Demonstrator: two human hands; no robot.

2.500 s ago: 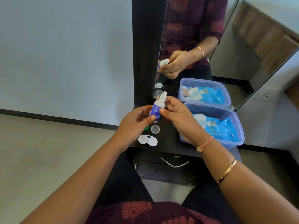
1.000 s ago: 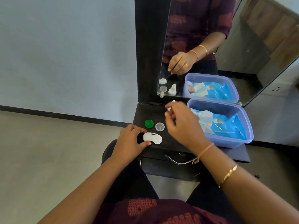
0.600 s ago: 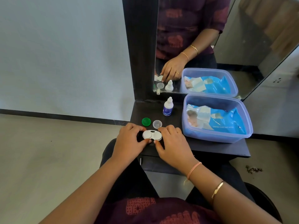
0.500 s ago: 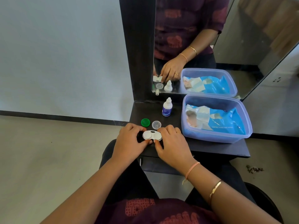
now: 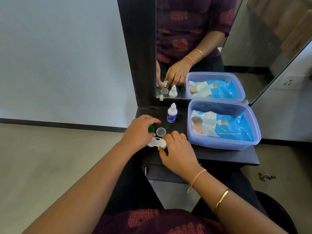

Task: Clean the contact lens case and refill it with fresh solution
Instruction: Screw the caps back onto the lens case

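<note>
Left hand (image 5: 138, 132) pinches half-hidden green cap (image 5: 151, 129); right hand (image 5: 177, 149) holds case (image 5: 156, 142).

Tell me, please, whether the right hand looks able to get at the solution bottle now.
Probably yes: the solution bottle stands uncovered just beyond the right hand, though that hand must first release the lens case.

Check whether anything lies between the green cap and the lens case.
Nothing visible does. The green cap, in the fingers of the left hand, lies just behind the lens case. The clear cap sits to its right, off that path. The right hand grips only the case's right end.
</note>
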